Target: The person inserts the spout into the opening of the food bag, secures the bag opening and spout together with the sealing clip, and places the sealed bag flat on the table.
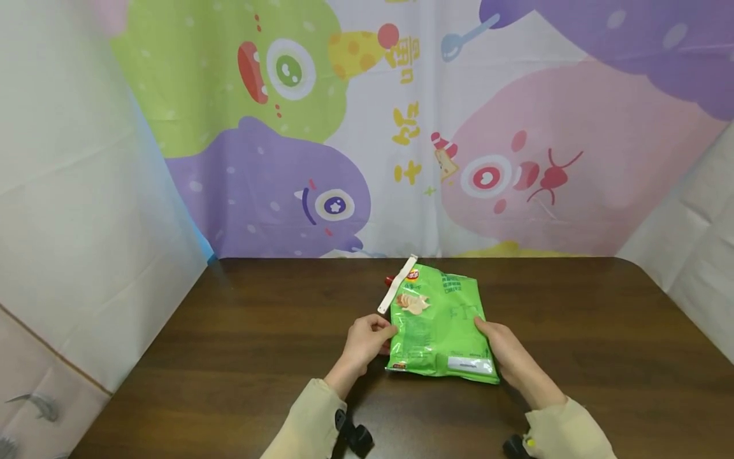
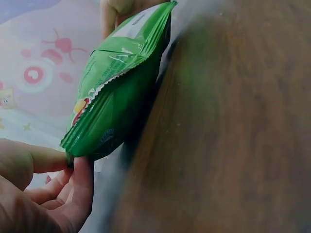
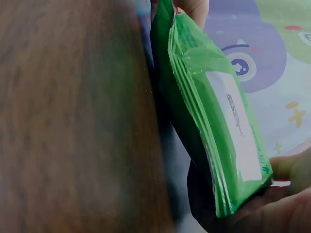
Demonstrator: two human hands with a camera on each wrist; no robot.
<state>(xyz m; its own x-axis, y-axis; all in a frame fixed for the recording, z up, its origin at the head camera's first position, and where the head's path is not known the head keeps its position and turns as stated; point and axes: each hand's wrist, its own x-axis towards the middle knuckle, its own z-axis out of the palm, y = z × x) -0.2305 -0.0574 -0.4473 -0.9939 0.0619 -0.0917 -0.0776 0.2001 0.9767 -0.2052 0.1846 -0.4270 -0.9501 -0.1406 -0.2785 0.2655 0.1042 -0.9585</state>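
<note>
A puffed green snack bag (image 1: 441,331) with a food picture and a white label sits just above the brown table, tilted slightly. My left hand (image 1: 366,341) pinches its left edge between thumb and fingers, and in the left wrist view those fingertips (image 2: 83,170) meet at the bag's corner. On the opposite side my right hand (image 1: 509,357) grips the right edge, thumb on top and fingers underneath. A narrow white strip (image 1: 397,285) with small holes at its ends lies by the bag's upper left edge. Partly hidden behind it is a small red thing (image 1: 389,280).
The dark wooden table (image 1: 258,331) extends to both sides. Behind it hangs a cartoon-printed cloth (image 1: 390,217), with a pale curtain (image 1: 86,159) at the left. Black wrist cameras (image 1: 360,440) sit at the sleeves.
</note>
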